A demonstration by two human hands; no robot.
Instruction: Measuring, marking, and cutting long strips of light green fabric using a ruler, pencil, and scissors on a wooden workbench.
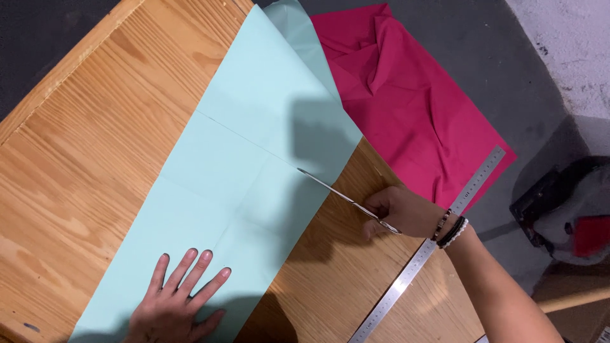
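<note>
1. The surface is a wooden table (82, 159) with warm orange grain and a raised lip along its far-left edge. Past its far and right edges there's dark grey floor (508, 76), then a paler rough patch of concrete in the top right corner.
2. A long sheet of pale mint fabric (254, 127) lies diagonally across the table, from the near edge up to the far one. It's flat, with a thin line marked across it.
3. The left hand (175, 305) rests flat on the near end of the mint fabric, fingers spread, pressing down and not gripping anything.
4. The right hand (403, 213) sits just right of the mint fabric, closed around the handles of a pair of scissors (346, 200). The slim blades point at the fabric's right edge, tips right on it.
5. A crumpled magenta cloth (406, 108) lies beyond the mint fabric's far right side, hanging off the table.
6. A steel ruler (432, 241) runs diagonally right of the mint fabric, passing under the right wrist, which wears beaded bracelets (451, 228).
7. Far right of the mint fabric, on the floor, there's some dark gear with a red bit (591, 235); can't really tell what it is.
</note>
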